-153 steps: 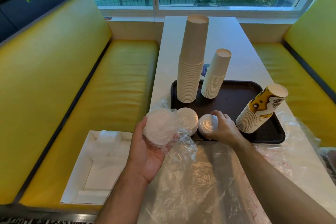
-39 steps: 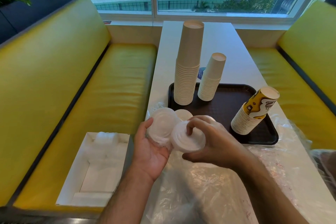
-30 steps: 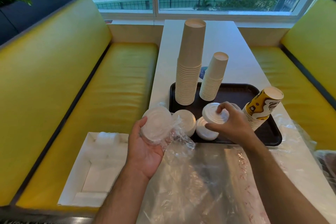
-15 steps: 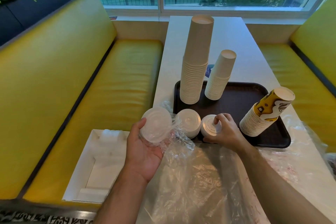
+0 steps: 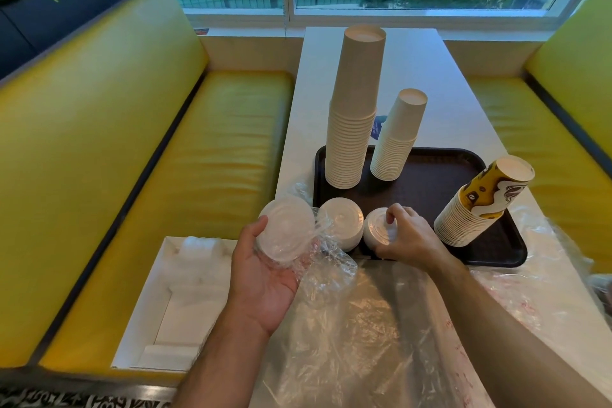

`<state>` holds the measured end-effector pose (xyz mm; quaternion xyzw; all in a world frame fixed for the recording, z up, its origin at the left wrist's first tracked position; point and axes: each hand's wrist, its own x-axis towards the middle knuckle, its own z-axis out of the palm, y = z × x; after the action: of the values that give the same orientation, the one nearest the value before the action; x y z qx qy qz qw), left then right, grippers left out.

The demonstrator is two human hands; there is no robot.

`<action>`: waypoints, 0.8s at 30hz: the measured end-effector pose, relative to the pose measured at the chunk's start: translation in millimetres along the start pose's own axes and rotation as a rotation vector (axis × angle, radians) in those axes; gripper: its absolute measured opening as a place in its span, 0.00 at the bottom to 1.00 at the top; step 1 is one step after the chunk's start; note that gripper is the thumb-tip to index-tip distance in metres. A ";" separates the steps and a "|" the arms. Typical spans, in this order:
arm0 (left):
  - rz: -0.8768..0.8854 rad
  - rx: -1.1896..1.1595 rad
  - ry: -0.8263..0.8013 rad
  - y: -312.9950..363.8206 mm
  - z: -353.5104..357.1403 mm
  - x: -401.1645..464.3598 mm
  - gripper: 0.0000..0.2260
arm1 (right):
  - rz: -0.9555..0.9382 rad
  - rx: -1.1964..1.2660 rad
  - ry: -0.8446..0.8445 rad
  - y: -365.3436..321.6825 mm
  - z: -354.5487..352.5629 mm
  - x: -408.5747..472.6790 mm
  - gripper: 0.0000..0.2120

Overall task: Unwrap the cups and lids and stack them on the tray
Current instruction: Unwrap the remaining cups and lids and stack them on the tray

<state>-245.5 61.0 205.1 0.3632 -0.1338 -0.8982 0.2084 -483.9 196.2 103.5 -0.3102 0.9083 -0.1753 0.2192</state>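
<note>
Lids (image 5: 286,228) wrapped in clear plastic are held in the left hand (image 5: 265,278), palm up, with the thumb and fingers curled round the bundle just off the near left corner of the tray (image 5: 490,252). A second pile of lids (image 5: 341,223) is set on the near left part of the tray, touching the wrapped bundle's plastic. A third, smaller pile of lids (image 5: 377,230) stands just beside it on the tray's near edge and is gripped from above by the right hand (image 5: 409,237), its fingertips curled over the top lid and its thumb against the near side.

Three inverted stacks of cups are carried on the tray. The tall brown stack (image 5: 354,109) stands at the far left, with the shorter white stack (image 5: 399,136) just beside it on the right. The printed yellow stack (image 5: 480,205) leans at the near right, close to the right hand but apart from it.

Loose plastic wrap (image 5: 347,334) is spread over the white table (image 5: 427,76) in front of the tray, and both forearms are positioned above it. More wrap (image 5: 546,275) lies past the tray's right edge. An open white box (image 5: 175,301) rests on the yellow bench (image 5: 205,149) to the left of the table.
</note>
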 end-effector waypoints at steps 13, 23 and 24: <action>-0.034 0.053 -0.028 -4.3 0.7 -5.1 0.18 | -0.060 0.025 0.160 -5.1 -12.5 -12.2 0.40; 0.008 0.166 -0.106 -17.1 10.1 -9.2 0.16 | -0.463 0.386 0.291 -89.7 -38.7 -74.5 0.19; 0.009 0.182 -0.113 -18.0 10.3 -9.8 0.13 | -0.514 0.375 0.292 -96.5 -38.6 -80.1 0.18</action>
<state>-251.4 82.4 211.1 0.3289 -0.2280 -0.9004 0.1707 -399.6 182.5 203.0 -0.4547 0.7743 -0.4311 0.0891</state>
